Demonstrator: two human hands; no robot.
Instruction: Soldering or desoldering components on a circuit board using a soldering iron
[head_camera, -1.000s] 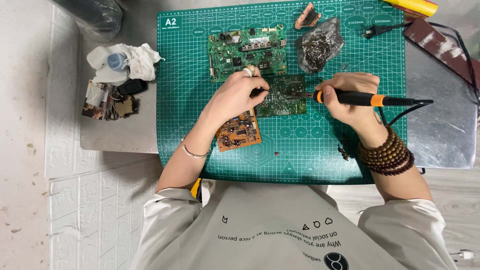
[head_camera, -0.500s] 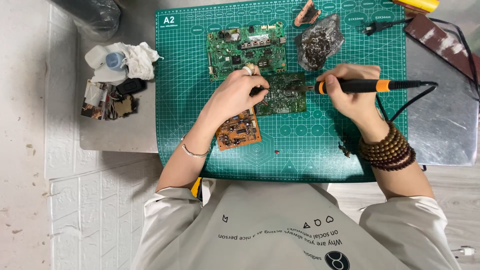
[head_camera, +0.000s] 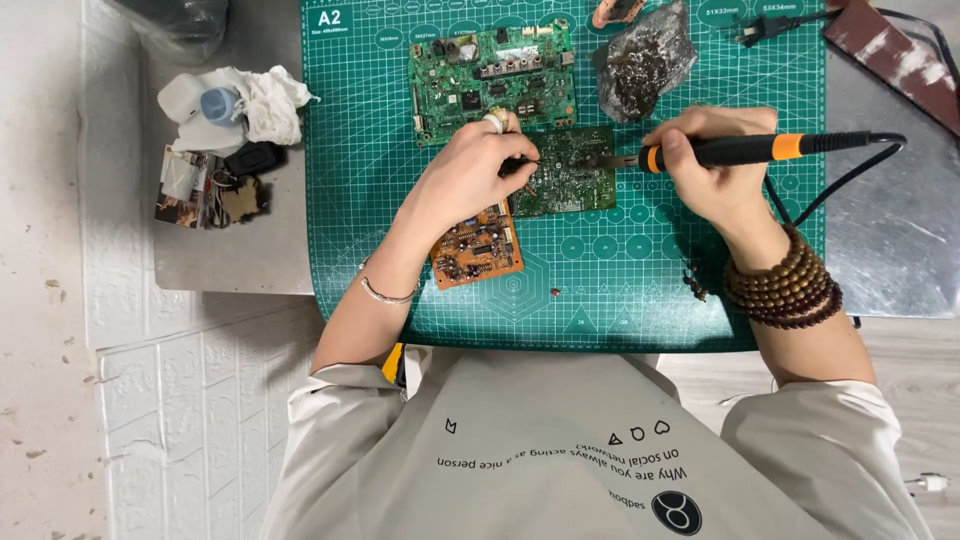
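On the green mat (head_camera: 600, 310), the right hand (head_camera: 715, 165) grips a soldering iron (head_camera: 740, 150) at the small board (head_camera: 570, 172); the left hand (head_camera: 470, 180) pinches something tiny there, mid-joint; steadiness needed.

Both forearms reach forward from the body, bare from the rolled-up pale sleeves to the hands. The left hand (head_camera: 470, 180) sits far out and slightly left of centre, knuckles up, wrist bent a little, with its fingers (head_camera: 515, 165) curled and pinched together toward the right. A ring sits on one finger and a thin bangle circles the left wrist. The right hand (head_camera: 715, 165) lies to the right at about the same reach, fingers wrapped in a closed, pen-like grip pointing left. Dark beaded bracelets are stacked on the right wrist.
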